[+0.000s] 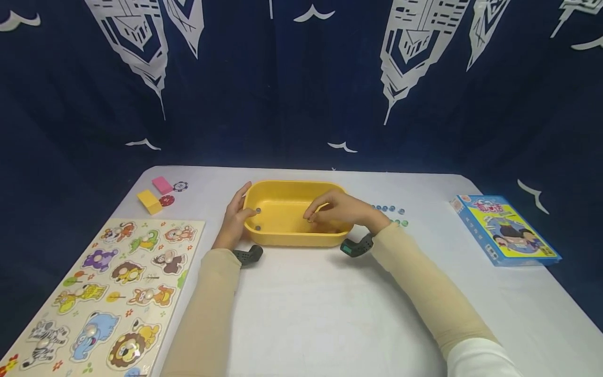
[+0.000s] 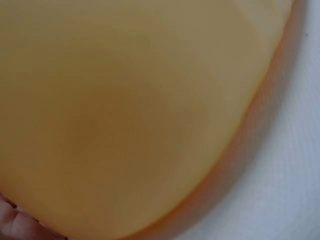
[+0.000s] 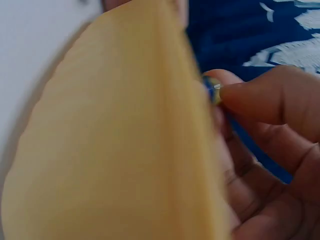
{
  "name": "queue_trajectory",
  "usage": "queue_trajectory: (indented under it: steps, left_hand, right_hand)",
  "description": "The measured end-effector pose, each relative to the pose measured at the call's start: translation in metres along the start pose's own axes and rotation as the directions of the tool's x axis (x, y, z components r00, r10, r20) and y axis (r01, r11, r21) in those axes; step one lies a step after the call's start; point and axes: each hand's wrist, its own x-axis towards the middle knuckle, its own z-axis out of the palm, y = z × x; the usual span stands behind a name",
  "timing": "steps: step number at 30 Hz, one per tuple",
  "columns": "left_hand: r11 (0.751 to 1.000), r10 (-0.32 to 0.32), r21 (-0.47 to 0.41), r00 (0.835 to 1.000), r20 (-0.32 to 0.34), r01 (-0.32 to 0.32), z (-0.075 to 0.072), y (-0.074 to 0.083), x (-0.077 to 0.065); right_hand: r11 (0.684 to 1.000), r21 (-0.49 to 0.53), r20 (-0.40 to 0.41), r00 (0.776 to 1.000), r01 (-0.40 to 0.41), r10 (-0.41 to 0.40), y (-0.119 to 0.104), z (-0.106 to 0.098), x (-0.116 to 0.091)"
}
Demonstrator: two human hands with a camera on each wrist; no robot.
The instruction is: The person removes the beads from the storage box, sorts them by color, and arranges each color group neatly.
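A yellow plastic basin (image 1: 296, 238) sits on the white table in the head view. My left hand (image 1: 231, 220) grips its left end, thumb over the rim and fingers along the outside; in the left wrist view only a bit of fingers (image 2: 25, 226) shows beside the basin wall. Over the right part of the basin, my right hand (image 1: 336, 208) pinches a small glass marble (image 3: 215, 92) between thumb and forefinger, seen in the right wrist view. Two bluish marbles, an upper one (image 1: 258, 210) and a lower one (image 1: 257, 228), lie inside near the left end.
Right of the basin are a row of blue marbles (image 1: 392, 208) and some green marbles (image 1: 404, 223), partly behind the right wrist. An animal puzzle board (image 1: 108, 293) lies at left, below pink (image 1: 162, 185) and yellow (image 1: 149, 201) blocks. A blue game box (image 1: 509, 230) lies far right.
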Motion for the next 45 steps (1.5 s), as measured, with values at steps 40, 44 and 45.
queue_trajectory:
  steps: [40, 44, 45]
  left_hand:
    - [1.000, -0.025, 0.007, 1.000, 0.013, 0.024, -0.001, -0.001, 0.000]
    - [1.000, -0.025, 0.006, 1.000, 0.017, 0.025, 0.000, -0.001, 0.000]
    - [1.000, -0.024, 0.004, 1.000, 0.019, 0.024, 0.000, -0.001, 0.000]
  right_hand:
    - [0.929, 0.138, -0.756, 0.569, -0.344, 0.323, 0.146, -0.082, -0.144]
    - [0.913, 0.109, -0.759, 0.561, -0.393, 0.332, 0.148, -0.080, -0.142]
    - [0.911, 0.106, -0.759, 0.559, -0.399, 0.333, 0.148, -0.079, -0.142]
